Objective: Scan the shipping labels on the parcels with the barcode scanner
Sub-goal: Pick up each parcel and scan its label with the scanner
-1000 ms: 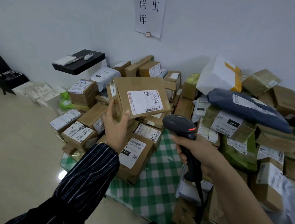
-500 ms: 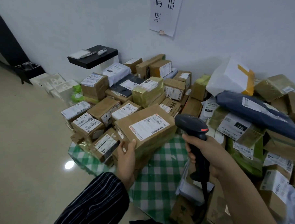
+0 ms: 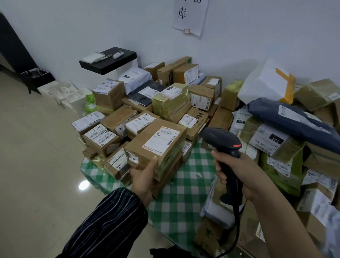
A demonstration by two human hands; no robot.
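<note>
Our left hand (image 3: 143,179) grips a brown box (image 3: 156,145) atop the near stack (image 3: 168,172); our right hand (image 3: 247,177) clasps the scanner (image 3: 224,145). Many parcels (image 3: 270,140), we judge, await scanning.

"库" and "出" on the wall sheet (image 3: 190,12); "231" on a right-pile label (image 3: 271,139); "He" on a brown box (image 3: 199,118)
</note>
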